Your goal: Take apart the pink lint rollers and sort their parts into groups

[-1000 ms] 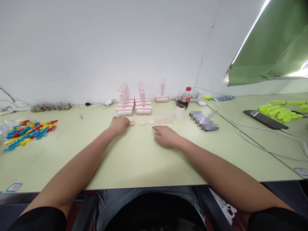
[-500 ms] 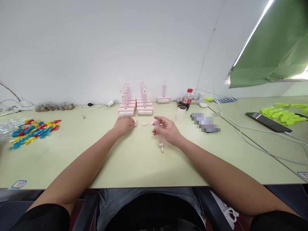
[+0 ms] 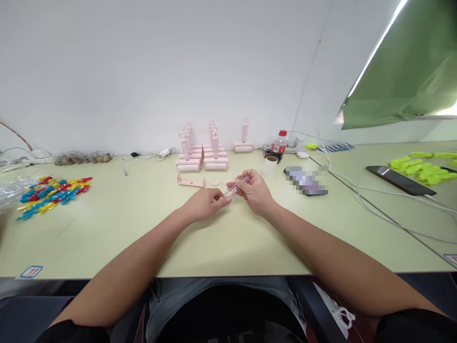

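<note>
Between my two hands lies a clear pink tube, the handle (image 3: 233, 191), tilted over the table. My left hand (image 3: 206, 204) has its fingers closed round the lower left end. The upper right end is in the fingers of my right hand (image 3: 254, 191). Behind my left hand a pink bracket (image 3: 191, 182) rests on the table, and beside it are two small pink discs (image 3: 214, 182), one partly hidden by my right hand. Farther back stand several pink rollers (image 3: 216, 164) with upright clear handles.
A white cylinder (image 3: 270, 167) and a cola bottle (image 3: 279, 145) stand right of the rollers. A pixelated packet (image 3: 306, 181), dark phone (image 3: 400, 180), cables and yellow-green pieces (image 3: 421, 170) lie right. Coloured pieces (image 3: 53, 193) lie left.
My left hand has left the pink bracket, which now shows fully, and has moved right and nearer to take the handle's end. The handle has turned from hanging downwards to slanting left.
</note>
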{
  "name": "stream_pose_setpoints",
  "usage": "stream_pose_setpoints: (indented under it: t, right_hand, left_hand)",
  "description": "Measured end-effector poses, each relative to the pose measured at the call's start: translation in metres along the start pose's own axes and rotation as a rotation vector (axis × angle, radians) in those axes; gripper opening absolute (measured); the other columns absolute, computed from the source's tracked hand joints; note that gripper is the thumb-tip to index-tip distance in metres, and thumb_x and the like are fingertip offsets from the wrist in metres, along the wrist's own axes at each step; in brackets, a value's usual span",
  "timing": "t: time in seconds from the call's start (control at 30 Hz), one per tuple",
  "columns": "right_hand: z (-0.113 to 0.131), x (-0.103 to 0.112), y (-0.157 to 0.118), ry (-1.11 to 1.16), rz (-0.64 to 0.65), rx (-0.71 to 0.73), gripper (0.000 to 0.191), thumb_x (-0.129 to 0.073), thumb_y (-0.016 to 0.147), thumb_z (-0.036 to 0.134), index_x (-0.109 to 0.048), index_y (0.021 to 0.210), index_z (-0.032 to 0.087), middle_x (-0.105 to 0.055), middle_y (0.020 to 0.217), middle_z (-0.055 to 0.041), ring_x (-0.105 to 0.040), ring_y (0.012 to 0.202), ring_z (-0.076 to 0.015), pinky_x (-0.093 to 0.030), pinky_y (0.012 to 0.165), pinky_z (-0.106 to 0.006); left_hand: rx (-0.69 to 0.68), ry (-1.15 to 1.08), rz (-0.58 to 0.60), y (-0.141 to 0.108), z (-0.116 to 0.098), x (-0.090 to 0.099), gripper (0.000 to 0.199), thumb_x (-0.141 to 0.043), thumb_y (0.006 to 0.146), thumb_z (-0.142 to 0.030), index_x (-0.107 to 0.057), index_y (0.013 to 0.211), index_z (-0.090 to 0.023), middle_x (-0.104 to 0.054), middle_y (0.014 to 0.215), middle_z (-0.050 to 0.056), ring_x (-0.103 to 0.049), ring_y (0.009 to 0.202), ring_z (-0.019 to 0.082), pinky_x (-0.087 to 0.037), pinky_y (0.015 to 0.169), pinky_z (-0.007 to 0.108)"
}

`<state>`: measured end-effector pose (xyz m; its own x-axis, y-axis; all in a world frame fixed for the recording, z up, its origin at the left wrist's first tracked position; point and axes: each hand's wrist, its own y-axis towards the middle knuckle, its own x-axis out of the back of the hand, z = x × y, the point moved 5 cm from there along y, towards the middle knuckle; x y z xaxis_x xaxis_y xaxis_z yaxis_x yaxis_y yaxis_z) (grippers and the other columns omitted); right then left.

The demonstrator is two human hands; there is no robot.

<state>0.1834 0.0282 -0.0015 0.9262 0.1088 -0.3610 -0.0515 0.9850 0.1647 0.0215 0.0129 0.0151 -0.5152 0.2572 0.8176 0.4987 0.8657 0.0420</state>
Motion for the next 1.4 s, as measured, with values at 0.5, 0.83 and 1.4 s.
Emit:
stream_pose_setpoints:
  t: [0.5, 0.83, 1.4]
  right_hand:
    - [-0.015, -0.015, -0.013, -0.144, 0.31, -0.261, 0.044, -0.065, 0.076, 0.058, -0.068, 0.09, 0.017, -0.057, 0.049, 0.0038, -0.047, 0.036, -0.0099, -0.039, 0.036, -0.023]
    - [-0.017, -0.014, -0.014, -0.059, 0.414, -0.277, 0.038, -0.069, 0.072, 0.045, -0.07, 0.094, 0.015, -0.067, 0.058, -0.0025, -0.057, 0.043, -0.0156, -0.046, 0.045, -0.028]
    - [-0.025, -0.017, -0.016, -0.081, 0.466, -0.339, 0.035, -0.074, 0.068, 0.024, -0.06, 0.099, 0.019, -0.062, 0.063, 0.0043, -0.057, 0.053, -0.0131, -0.052, 0.054, -0.029]
  left_hand:
    - [-0.097, -0.211, -0.121, -0.003, 0.011, -0.007, 0.05, -0.058, 0.08, -0.067, -0.047, 0.068, -0.02, -0.048, 0.061, -0.004, -0.044, 0.058, 0.013, -0.03, 0.056, 0.025]
    - [-0.178, -0.457, 0.043, 0.001, 0.015, -0.008, 0.049, -0.063, 0.079, -0.061, -0.048, 0.063, -0.017, -0.039, 0.052, -0.006, -0.035, 0.051, 0.008, -0.026, 0.051, 0.023]
    - [0.464, -0.296, -0.657, -0.008, 0.121, 0.101, 0.019, -0.06, 0.069, -0.034, -0.054, 0.08, -0.021, -0.051, 0.061, -0.002, -0.045, 0.05, 0.012, -0.035, 0.048, 0.026]
